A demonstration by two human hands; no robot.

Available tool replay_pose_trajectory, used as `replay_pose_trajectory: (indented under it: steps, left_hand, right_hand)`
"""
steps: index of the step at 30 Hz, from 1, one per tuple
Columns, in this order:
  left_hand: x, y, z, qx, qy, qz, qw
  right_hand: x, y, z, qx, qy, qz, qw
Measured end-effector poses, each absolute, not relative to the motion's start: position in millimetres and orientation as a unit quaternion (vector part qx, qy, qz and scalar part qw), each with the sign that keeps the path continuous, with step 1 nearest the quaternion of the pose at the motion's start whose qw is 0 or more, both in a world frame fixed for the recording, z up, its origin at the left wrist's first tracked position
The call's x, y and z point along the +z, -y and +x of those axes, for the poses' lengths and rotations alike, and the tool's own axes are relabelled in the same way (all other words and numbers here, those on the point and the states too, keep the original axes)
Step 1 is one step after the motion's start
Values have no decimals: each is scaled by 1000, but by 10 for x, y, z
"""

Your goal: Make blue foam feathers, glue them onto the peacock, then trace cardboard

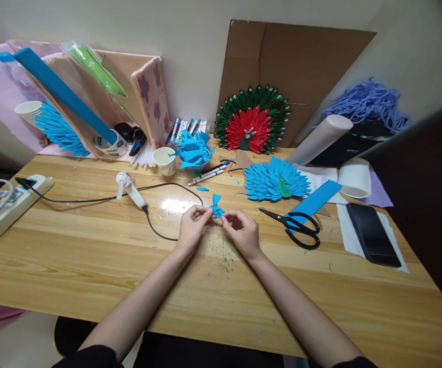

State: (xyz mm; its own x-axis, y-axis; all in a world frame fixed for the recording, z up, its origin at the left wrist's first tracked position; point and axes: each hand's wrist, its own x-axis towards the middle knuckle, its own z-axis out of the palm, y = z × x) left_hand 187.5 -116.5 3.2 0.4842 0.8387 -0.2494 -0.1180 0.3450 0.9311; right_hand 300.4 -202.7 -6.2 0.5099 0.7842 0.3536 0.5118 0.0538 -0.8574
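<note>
"Blue folded piece [216, 207], head view?"
"Left of the scissors [285, 219], pinched in the grip of left hand [192, 225] and right hand [245, 232]."
"Obstacles?"
"Farther left, a corded tool [133, 193], its cable [158, 232] beside the left hand; behind the scissors, a blue fan [265, 179]."

Two hands [243, 235], one pair of scissors [287, 220], one glue gun [132, 193]

I can draw both hands [192, 226] [244, 234] back over pale wooden tabletop [102, 276]; black-handled scissors [285, 220] block rightward, white corded glue gun [132, 192] leftward.
</note>
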Motion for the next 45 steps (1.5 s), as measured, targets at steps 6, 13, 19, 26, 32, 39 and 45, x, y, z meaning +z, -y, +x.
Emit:
replay_pose_trajectory:
  steps: [6,13,19,26,32,39,45]
  left_hand:
    - [40,1160,1874,325,-379,480,721]
    - [33,1158,1869,326,-384,480,718]
    - [29,1153,1864,330,-390,467,722]
    - [31,1149,1859,329,-387,459,729]
    - [48,1119,1835,318,-380,451,743]
    - [46,1093,1834,304,-400,458,733]
    - [51,884,1754,392,-434,373,720]
  right_hand:
    - [-67,2036,3008,128,486,-672,544]
    - [-71,2034,3008,119,491,-670,544]
    - [-39,2023,2995,112,484,-672,549]
    - [-19,2024,2985,116,479,-677,547]
    - [-21,2023,2994,113,490,-676,539]
    - [-51,2047,3000,111,499,-678,529]
    - [-50,1765,3319,67,466,-698,539]
